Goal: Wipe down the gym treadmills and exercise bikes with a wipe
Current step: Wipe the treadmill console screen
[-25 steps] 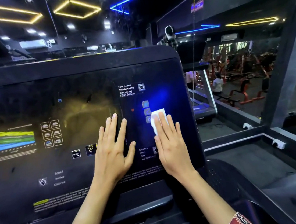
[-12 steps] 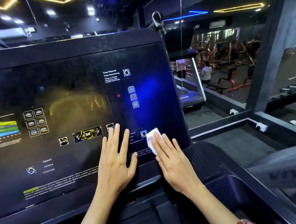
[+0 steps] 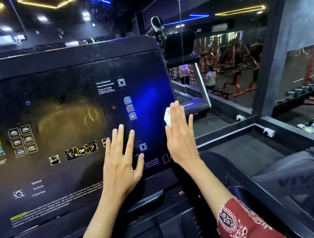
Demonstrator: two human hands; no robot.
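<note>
Your right hand (image 3: 180,135) presses the white wipe (image 3: 167,116) flat against the right edge of the treadmill console (image 3: 70,116), fingers straight and together. Your left hand (image 3: 121,161) lies flat on the panel just beside it, fingers spread wide, holding nothing.

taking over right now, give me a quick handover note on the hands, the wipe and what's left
Left hand: open, flat on the glossy black treadmill console panel, fingers spread.
Right hand: open, straight fingers pressing the small white wipe at the panel's right edge.
Done: cannot tell how much is wiped; smears show mid-panel.
Left: likely the panel's middle and left side.
</note>
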